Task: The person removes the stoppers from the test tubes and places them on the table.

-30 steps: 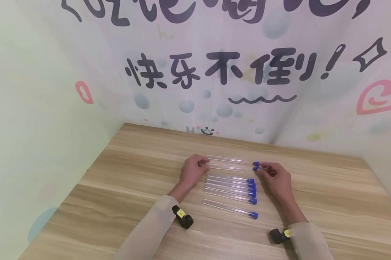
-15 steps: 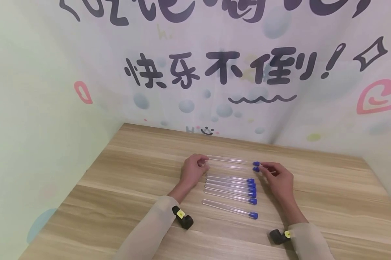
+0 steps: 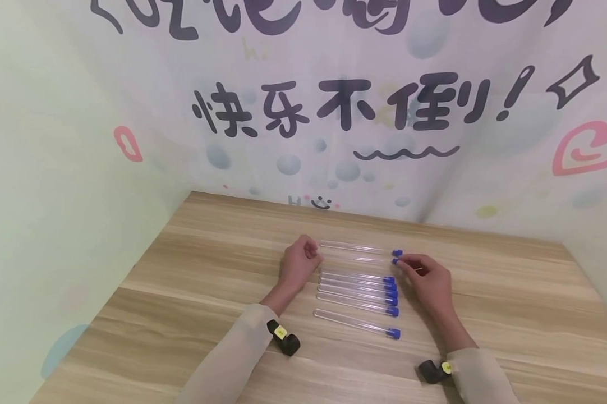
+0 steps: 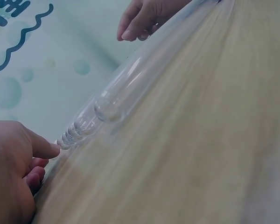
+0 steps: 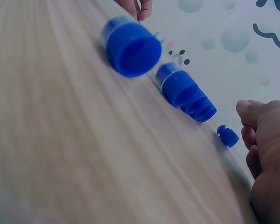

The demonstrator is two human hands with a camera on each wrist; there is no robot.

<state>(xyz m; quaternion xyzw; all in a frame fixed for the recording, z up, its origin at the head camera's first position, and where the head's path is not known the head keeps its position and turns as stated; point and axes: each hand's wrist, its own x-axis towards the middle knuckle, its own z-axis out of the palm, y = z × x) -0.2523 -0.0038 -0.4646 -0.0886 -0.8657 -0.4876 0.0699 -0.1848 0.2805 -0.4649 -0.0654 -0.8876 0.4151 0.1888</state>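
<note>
Two clear test tubes lie at the back, the rear one [image 3: 354, 247] and the front one [image 3: 356, 259]. A gap shows between each and its blue cap, the rear cap [image 3: 397, 252] and the front cap [image 3: 395, 261]. My left hand [image 3: 298, 262] is at their rounded ends, fingers loosely bent; contact is unclear. At the front cap is my right hand [image 3: 430, 280], its fingertips touching or very close to it. In the right wrist view a loose blue cap [image 5: 227, 136] shows beside the right hand [image 5: 273, 149], with no clear grip on it.
Several capped test tubes [image 3: 356, 290] lie side by side nearer the body. Another capped tube [image 3: 354, 324] lies apart in front of them. All rest on a wooden table [image 3: 207, 292] against a printed wall cloth [image 3: 263, 168].
My right hand drew slightly away from the caps half a second ago and is now back at the front cap. The left fingertips have shifted slightly left and up.
</note>
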